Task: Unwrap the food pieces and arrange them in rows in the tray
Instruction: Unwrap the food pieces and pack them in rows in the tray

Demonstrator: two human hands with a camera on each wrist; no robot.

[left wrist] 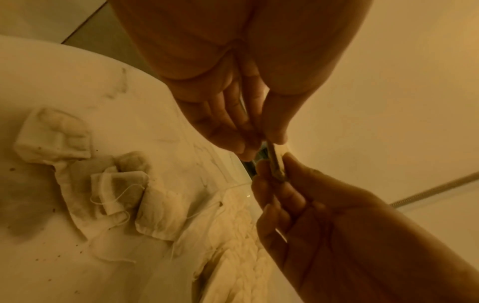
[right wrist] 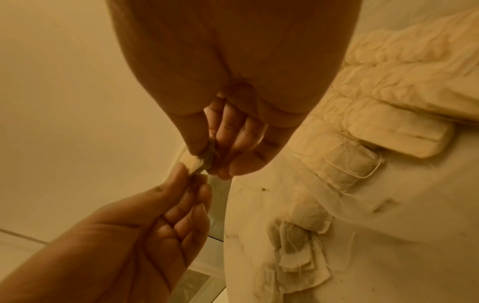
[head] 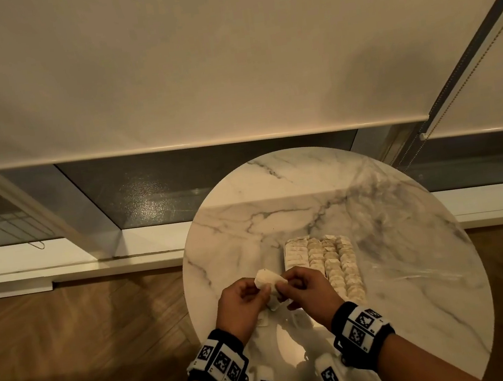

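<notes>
A pale food piece (head: 267,278) is pinched above the table (head: 407,234) between left hand (head: 242,305) and right hand (head: 307,291) (its middle hidden), just beside the tray (head: 286,254); tray contents are blurred.

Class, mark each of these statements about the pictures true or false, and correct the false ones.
1. Both hands pinch one wrapped piece between them. True.
2. The tray stands on a square wooden table. False: the table is round with a marble pattern.
3. The tray holds pieces laid in rows. True.
4. The left hand rests flat on the table. False: it is raised, gripping the piece together with the right hand.
5. Loose pieces with strings lie on the table outside the tray. True.
</notes>
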